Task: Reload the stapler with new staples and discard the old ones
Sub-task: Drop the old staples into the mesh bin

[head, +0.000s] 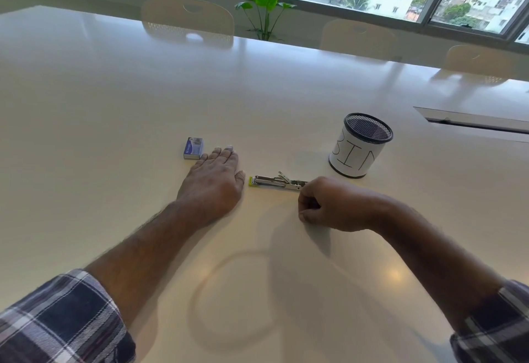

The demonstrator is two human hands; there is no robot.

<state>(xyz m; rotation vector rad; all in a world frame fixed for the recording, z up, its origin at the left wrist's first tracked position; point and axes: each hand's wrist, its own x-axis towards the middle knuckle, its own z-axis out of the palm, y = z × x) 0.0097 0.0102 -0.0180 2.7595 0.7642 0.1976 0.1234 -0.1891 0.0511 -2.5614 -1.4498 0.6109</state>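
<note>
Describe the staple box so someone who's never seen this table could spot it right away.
On the white table, find the left hand lying flat, left of the stapler. The staple box lies just beyond its fingertips, to their left. It is a small blue and white carton, unlike the metal stapler or the mesh cup labelled BIN.

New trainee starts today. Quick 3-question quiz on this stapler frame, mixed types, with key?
1. True or false: the left hand lies flat on the table, holding nothing.
2. Which thing stands nearest the right hand? A) staple box B) bin C) plant
3. Fill in: the stapler lies between the two ____.

Key
1. True. Its fingers are straight, with the staple box just beyond them.
2. B. The bin stands just beyond the right hand; the box is on the left hand's side.
3. Hands. The right hand's curled fingers are at its right end; whether they grip it cannot be told.
</note>
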